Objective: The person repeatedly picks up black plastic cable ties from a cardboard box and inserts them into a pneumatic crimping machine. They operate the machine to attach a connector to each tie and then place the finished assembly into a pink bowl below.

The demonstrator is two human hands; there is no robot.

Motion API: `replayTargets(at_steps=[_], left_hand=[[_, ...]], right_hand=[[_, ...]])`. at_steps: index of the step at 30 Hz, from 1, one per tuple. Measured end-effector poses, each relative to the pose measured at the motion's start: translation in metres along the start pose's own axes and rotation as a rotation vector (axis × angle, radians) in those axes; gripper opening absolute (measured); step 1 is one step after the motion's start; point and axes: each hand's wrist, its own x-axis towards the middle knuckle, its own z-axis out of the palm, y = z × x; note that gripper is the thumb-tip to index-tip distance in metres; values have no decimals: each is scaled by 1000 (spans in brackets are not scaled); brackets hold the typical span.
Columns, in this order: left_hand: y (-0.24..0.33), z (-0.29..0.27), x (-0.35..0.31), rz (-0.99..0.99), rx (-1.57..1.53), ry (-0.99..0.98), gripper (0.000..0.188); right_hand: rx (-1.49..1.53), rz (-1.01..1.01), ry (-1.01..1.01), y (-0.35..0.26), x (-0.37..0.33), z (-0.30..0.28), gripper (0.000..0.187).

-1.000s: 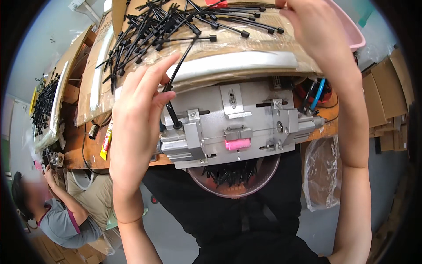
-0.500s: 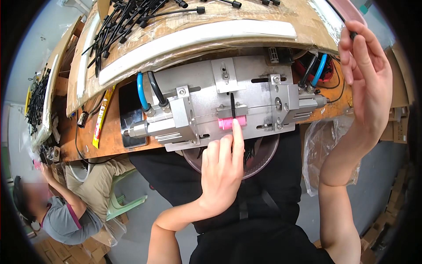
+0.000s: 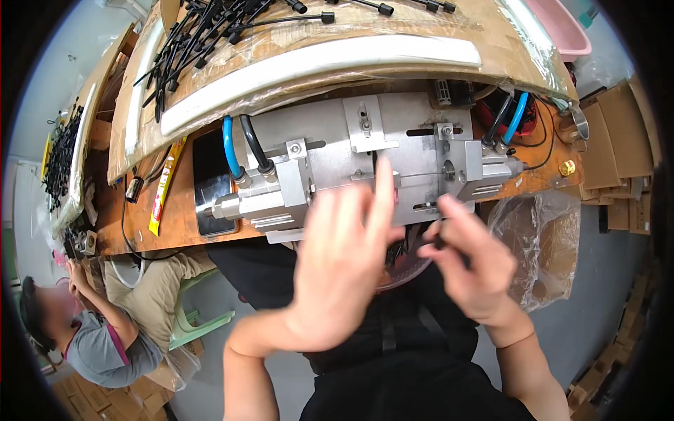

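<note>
My left hand [image 3: 340, 263] is over the front of a grey metal fixture [image 3: 330, 154], its index finger stretched out and the other fingers partly curled. The fingertip covers most of a thin black rod [image 3: 375, 160] at the fixture's middle. Only a sliver of the pink block [image 3: 395, 196] shows behind this hand. To its right, my right hand [image 3: 477, 263] has thumb and fingers pinched around a small black piece [image 3: 439, 243], blurred by motion. Metal cylinder blocks stand on both sides of the fixture, the left one [image 3: 286, 189] and the right one [image 3: 465, 165].
Black capped rods [image 3: 203, 45] lie heaped on a cardboard ledge [image 3: 309, 88] above the fixture. Blue hoses [image 3: 229, 147] run into the cylinders. A phone [image 3: 210, 186] and a yellow packet [image 3: 165, 186] lie left. Below is a round bowl [image 3: 404, 270]. Another person [image 3: 105, 344] sits at far left.
My right hand has come down from the upper right to the fixture's front, with a small black piece in its pinch. My left index finger has slid upward from the pink block along the black rod.
</note>
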Motion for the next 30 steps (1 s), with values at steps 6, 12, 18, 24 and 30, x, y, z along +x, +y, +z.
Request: replayTargets(at_steps=[6, 12, 18, 24, 30], left_hand=[[-57, -45, 120, -58, 75, 270, 30], [-65, -53, 138, -127, -94, -3, 23], [-36, -32, 71, 37, 22, 394, 12], [14, 19, -36, -78, 4, 141, 61], [17, 32, -32, -78, 22, -34, 67]], right_hand=[[-99, -52, -117, 5, -18, 41, 61], [-74, -53, -133, 13, -12, 51, 63], [-105, -5, -137, 14, -8, 37, 64], [-113, 124, -79, -1, 9, 3, 54], [-18, 222, 15, 2, 8, -3, 45]])
